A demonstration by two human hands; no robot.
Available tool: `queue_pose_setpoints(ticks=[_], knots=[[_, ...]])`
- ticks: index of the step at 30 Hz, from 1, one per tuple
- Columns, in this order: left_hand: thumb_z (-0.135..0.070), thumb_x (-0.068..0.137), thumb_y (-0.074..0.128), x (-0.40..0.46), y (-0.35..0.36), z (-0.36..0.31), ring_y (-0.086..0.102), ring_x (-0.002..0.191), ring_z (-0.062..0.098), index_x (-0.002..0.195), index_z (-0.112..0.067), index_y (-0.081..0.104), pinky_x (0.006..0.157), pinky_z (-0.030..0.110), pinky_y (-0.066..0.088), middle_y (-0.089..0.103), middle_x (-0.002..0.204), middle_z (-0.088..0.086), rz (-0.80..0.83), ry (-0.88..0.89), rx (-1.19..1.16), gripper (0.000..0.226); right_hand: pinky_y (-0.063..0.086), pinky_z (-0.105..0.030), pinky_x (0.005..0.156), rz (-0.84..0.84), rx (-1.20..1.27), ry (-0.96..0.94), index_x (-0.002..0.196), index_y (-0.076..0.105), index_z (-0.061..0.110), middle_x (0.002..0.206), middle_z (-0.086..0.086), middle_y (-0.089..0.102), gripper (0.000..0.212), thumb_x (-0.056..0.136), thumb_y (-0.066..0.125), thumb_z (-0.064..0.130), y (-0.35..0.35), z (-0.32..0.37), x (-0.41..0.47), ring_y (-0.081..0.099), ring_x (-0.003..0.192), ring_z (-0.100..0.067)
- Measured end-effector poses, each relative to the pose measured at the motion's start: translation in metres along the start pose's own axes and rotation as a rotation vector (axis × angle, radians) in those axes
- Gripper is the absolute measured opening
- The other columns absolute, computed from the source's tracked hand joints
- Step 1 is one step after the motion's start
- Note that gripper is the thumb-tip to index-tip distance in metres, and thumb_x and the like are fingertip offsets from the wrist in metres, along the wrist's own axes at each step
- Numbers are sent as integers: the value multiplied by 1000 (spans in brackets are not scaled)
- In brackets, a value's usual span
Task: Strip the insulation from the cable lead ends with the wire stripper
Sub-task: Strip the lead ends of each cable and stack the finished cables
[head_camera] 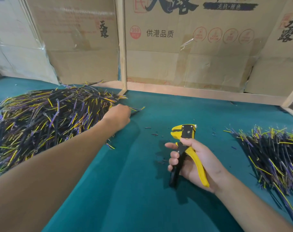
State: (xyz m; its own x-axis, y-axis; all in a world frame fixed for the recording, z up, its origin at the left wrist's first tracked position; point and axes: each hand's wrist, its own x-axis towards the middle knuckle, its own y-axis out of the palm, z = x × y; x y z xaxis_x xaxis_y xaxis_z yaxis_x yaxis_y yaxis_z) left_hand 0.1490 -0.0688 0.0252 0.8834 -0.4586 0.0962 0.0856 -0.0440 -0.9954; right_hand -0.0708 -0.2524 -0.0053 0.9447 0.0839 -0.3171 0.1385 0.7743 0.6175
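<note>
Near the middle of the green table (142, 198), the wire stripper (186, 151) stands almost upright in the right hand (194, 163). Its yellow and black head points up and away from the person, and its two handles, one black and one yellow, go down through the palm. The fingers (173, 160) are curled around the black handle, and the yellow handle lies against the base of the thumb, so this hand grips the tool. The handles stand apart from each other.

To the left, the left hand (118, 117) reaches to the right edge of the big pile of cables (46, 124). The hand is seen from its back; its fingers are bent down and seem to pinch one cable (136, 110), whose yellow and purple leads stick out just past the hand. The fingertips themselves are hidden.

At the right side lies a smaller pile of cables (274, 158), well apart from the big one. Small dark scraps of insulation (155, 133) are scattered on the cloth near the stripper. Behind the table stand cardboard boxes (184, 47) with printed characters and a wooden frame (123, 47).
</note>
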Motion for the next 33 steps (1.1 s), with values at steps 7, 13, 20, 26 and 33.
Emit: queue_pose_setpoints(ticks=[7,13,20,26,33], knots=[[-11,87,61,1,-4,13,61,102,43,106,-5,58,82,43,49,64,109,20,-15,10,-41,20,51,-41,64,4,3,7,120,63,-3,74,-9,45,52,83,65,34,-2,0,2,47,60,-24],[-10,79,69,-8,-32,14,57,71,22,80,-12,63,61,21,35,61,69,-3,-487,-62,-645,7,51,-42,65,-8,-5,-11,121,62,-4,74,-9,46,55,82,65,34,-2,-1,2,47,61,-24],[-10,82,69,-16,-55,29,65,57,21,78,-11,65,60,25,47,70,70,10,-473,-161,-850,6,52,-42,62,-5,-12,-4,115,66,-4,73,-9,46,52,83,65,36,0,-1,1,46,61,-23],[-4,81,65,-19,-62,59,69,72,29,80,1,71,73,30,55,73,77,19,-17,-158,-425,8,52,-42,60,-9,8,-5,113,67,-5,73,-9,46,50,83,65,35,0,-1,2,46,60,-23],[-20,90,59,-23,-33,21,58,107,39,104,-6,62,88,39,47,57,116,20,-118,37,-34,20,51,-41,63,-27,-7,-5,120,62,-5,73,-10,46,54,83,63,34,1,0,1,46,60,-24]])
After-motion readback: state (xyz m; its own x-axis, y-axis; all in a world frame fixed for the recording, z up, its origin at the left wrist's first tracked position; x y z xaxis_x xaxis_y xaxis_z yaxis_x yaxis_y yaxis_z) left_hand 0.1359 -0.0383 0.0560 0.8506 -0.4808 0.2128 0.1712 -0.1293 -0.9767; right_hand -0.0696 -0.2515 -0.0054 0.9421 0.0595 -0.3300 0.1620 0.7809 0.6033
